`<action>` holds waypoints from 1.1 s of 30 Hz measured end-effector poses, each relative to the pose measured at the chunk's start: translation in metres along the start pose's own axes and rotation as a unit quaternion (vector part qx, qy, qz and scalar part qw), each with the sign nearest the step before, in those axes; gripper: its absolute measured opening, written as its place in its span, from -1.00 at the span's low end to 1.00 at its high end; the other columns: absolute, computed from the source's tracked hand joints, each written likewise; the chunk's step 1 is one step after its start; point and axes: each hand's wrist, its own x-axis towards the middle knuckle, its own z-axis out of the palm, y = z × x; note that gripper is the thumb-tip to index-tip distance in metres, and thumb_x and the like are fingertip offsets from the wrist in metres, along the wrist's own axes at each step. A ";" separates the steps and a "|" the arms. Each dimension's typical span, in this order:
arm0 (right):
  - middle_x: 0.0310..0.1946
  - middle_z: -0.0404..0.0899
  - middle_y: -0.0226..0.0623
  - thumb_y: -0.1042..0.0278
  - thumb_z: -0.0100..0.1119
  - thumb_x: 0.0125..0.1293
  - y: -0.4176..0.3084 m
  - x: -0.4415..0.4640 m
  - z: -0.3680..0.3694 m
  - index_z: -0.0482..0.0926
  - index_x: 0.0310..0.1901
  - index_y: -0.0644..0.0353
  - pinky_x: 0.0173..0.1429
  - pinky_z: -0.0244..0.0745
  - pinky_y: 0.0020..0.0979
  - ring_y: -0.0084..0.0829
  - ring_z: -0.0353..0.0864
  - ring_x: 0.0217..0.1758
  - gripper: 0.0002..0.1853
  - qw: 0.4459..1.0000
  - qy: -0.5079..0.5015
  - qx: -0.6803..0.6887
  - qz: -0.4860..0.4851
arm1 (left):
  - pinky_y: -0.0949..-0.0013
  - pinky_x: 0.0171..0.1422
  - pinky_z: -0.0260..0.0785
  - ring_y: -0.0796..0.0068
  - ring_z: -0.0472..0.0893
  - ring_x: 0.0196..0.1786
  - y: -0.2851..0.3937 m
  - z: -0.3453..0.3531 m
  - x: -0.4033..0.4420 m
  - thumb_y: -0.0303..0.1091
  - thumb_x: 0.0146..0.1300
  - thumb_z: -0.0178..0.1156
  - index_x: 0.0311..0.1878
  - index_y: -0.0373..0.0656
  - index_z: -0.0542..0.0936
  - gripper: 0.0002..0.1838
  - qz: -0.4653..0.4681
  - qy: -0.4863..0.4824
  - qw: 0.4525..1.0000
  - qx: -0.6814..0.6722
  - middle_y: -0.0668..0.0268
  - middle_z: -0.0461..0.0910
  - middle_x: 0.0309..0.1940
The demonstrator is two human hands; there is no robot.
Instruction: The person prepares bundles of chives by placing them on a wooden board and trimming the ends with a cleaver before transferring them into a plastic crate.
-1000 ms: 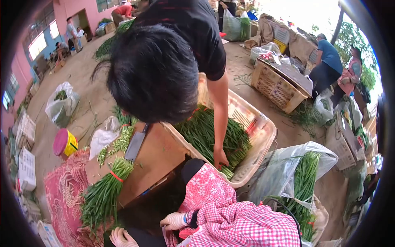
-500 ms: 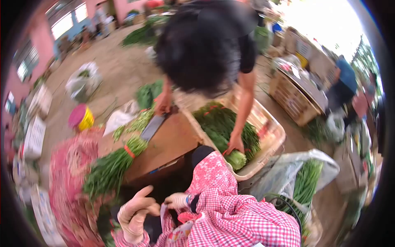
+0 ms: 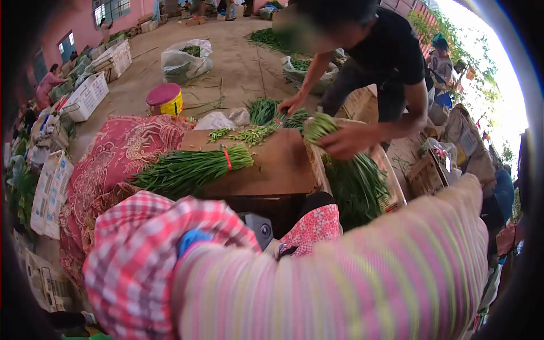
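Note:
A gloved hand in a striped knit glove (image 3: 317, 277), seemingly my left hand, stretches rightward across the bottom, very close to the camera. A red-and-white checked sleeve (image 3: 136, 255) and a blue band (image 3: 192, 241) meet it at the wrist. Its fingers are smeared, and I see nothing held. My right hand is not visible. Behind the sleeve shows a small dark camera (image 3: 262, 231). Beyond it a bunch of garlic chives (image 3: 195, 167) with a red tie lies on a brown board (image 3: 266, 170), beside cut stem ends (image 3: 252, 134).
Opposite, a person in a black shirt (image 3: 396, 51) grips a bunch of greens (image 3: 320, 127) over a plastic crate (image 3: 392, 173) of chives. Their other hand (image 3: 292, 105) is near another bunch. Left are a pink patterned cloth (image 3: 124, 147) and a yellow tub (image 3: 170, 106).
Both my gloved hands were in my lap; one now fills the lower view. My view has tilted up. The co-worker has lifted a bunch from the crate and leans further back.

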 end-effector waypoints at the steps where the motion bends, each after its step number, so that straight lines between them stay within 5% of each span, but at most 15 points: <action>1: 0.00 0.62 -0.17 0.14 0.04 0.35 -0.003 -0.001 -0.001 0.57 0.08 0.17 0.17 0.45 -0.33 -0.23 0.57 0.09 -0.62 1.000 -0.003 0.004 0.010 | 0.19 0.10 0.37 0.36 0.54 -0.27 -0.001 -0.003 -0.001 -0.35 -0.07 0.20 -0.29 -0.24 0.55 -0.75 -0.003 -0.003 1.000 0.001 0.31 0.48 -0.48; 12: -0.10 0.66 -0.19 0.25 0.09 0.32 -0.016 -0.016 -0.039 0.54 0.08 0.32 0.07 0.50 -0.44 -0.32 0.63 0.01 -0.61 0.997 -0.002 0.008 0.078 | 0.19 0.08 0.40 0.32 0.55 -0.30 0.004 -0.018 -0.023 -0.34 -0.04 0.19 -0.30 -0.28 0.58 -0.76 -0.042 -0.012 0.999 -0.021 0.27 0.51 -0.49; 14: -0.12 0.67 -0.19 0.27 0.10 0.31 -0.020 -0.020 -0.036 0.53 0.08 0.35 0.05 0.51 -0.46 -0.34 0.64 0.00 -0.61 0.994 -0.010 0.027 0.109 | 0.19 0.08 0.41 0.31 0.55 -0.30 0.004 -0.017 -0.021 -0.34 -0.03 0.19 -0.30 -0.29 0.58 -0.76 -0.040 -0.002 0.998 -0.056 0.26 0.52 -0.49; 16: -0.13 0.68 -0.18 0.20 0.16 0.28 -0.028 -0.026 -0.032 0.57 0.08 0.25 0.11 0.51 -0.38 -0.31 0.64 -0.02 -0.59 0.963 0.008 0.214 0.166 | 0.19 0.08 0.42 0.30 0.56 -0.30 0.004 -0.016 -0.022 -0.34 -0.02 0.19 -0.30 -0.30 0.59 -0.76 -0.039 0.010 0.994 -0.102 0.25 0.52 -0.49; 18: -0.20 0.69 -0.22 0.27 0.17 0.31 0.000 -0.014 -0.018 0.60 0.02 0.28 -0.06 0.56 -0.43 -0.43 0.67 -0.16 -0.67 0.976 0.017 0.165 0.143 | 0.19 0.08 0.42 0.29 0.56 -0.31 0.007 -0.010 -0.027 -0.34 -0.02 0.18 -0.30 -0.31 0.59 -0.75 -0.035 0.026 0.986 -0.161 0.25 0.53 -0.50; 20: -0.16 0.70 -0.19 0.29 0.18 0.26 -0.005 -0.014 -0.019 0.61 0.01 0.27 0.07 0.53 -0.39 -0.39 0.68 -0.09 -0.67 0.972 0.011 0.181 0.150 | 0.19 0.07 0.43 0.28 0.56 -0.31 0.014 0.003 -0.031 -0.34 -0.01 0.18 -0.30 -0.31 0.60 -0.75 -0.024 0.045 0.972 -0.230 0.24 0.53 -0.50; 24: -0.21 0.70 -0.24 0.21 0.21 0.27 -0.047 -0.026 -0.042 0.61 0.02 0.21 0.00 0.55 -0.41 -0.44 0.69 -0.18 -0.65 0.973 0.008 0.170 0.157 | 0.19 0.07 0.44 0.27 0.57 -0.32 0.041 0.060 -0.034 -0.33 0.00 0.18 -0.30 -0.32 0.61 -0.75 -0.003 0.065 0.935 -0.348 0.23 0.54 -0.50; 26: -0.17 0.69 -0.21 0.16 0.20 0.27 -0.049 -0.024 -0.043 0.61 0.03 0.16 0.04 0.53 -0.36 -0.35 0.68 -0.11 -0.63 0.973 -0.004 0.155 0.171 | 0.13 0.08 0.45 0.28 0.53 -0.38 0.059 0.098 -0.030 -0.24 -0.24 0.14 -0.41 -0.28 0.56 -0.67 -0.074 0.303 0.929 -0.200 0.26 0.44 -0.58; 33: -0.12 0.68 -0.19 0.19 0.14 0.30 -0.054 -0.021 -0.041 0.60 0.05 0.13 0.13 0.48 -0.34 -0.26 0.65 -0.01 -0.66 0.987 0.011 0.112 0.111 | 0.08 0.12 0.46 0.27 0.54 -0.36 0.042 0.117 -0.035 -0.24 -0.23 0.15 -0.36 -0.30 0.57 -0.65 -0.088 0.285 0.942 -0.155 0.25 0.47 -0.55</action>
